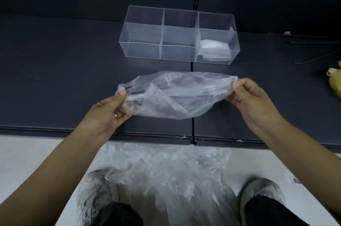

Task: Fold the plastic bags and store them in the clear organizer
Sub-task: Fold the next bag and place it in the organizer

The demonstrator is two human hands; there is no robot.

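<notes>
Loose bag pile (166, 174) on floor by feet, then L hand (108, 110) + R hand (252, 100) each pinching an end of clear plastic bag (175, 94) stretched above dark shelf (55, 78), clear organizer (144, 48) behind w/ folded bags (215, 48) in right compartment.

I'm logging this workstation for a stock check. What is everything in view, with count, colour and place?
clear organizer: one, transparent, divided into compartments, on the shelf beyond the hands
folded bags: small stack, count unclear, whitish, in the organizer's right-end compartment
plastic bag: one, clear, stretched between both hands above the shelf
pile of plastic bags: count unclear, clear, on the pale floor between the shoes
shelf: one, dark grey, holding the organizer
yellow object: one, cut off at the right edge, unidentifiable
shoes: two, grey-white, bottom of the view
left hand: one, gold ring, pinches the bag's left end
right hand: one, silver ring, pinches the bag's right end
</notes>
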